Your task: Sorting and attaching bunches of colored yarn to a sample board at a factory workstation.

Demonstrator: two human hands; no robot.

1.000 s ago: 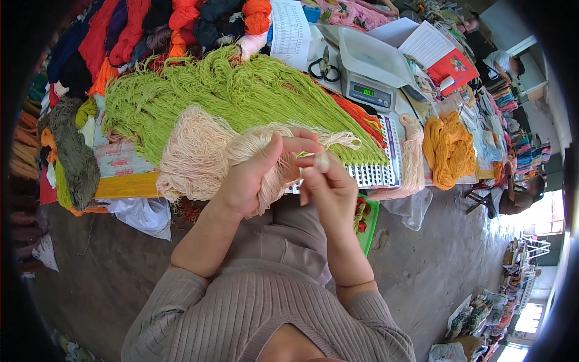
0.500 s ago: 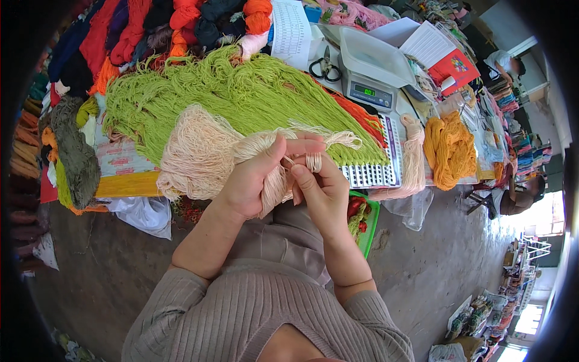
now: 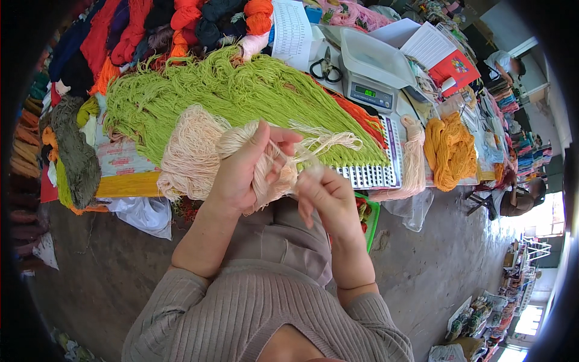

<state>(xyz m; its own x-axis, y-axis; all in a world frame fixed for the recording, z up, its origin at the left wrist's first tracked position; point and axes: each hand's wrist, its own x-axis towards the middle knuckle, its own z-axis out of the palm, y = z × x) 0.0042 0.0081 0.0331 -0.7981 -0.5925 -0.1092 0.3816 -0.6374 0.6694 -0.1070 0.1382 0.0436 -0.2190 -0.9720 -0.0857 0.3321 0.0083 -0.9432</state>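
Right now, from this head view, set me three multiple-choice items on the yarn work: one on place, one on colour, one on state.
1. Where is the scale?
A. behind the green yarn, to the right
B. on the floor
C. in the person's lap

2. What colour is the yarn in the left hand?
A. blue
B. pale peach
C. black

3. What is the right hand doing?
A. resting flat on the table
B. holding scissors
C. pinching strands of the peach yarn

Answers: 1 A, it stands past the green yarn; 2 B, a pale bundle fills the fist; 3 C, its fingertips meet on thin strands.
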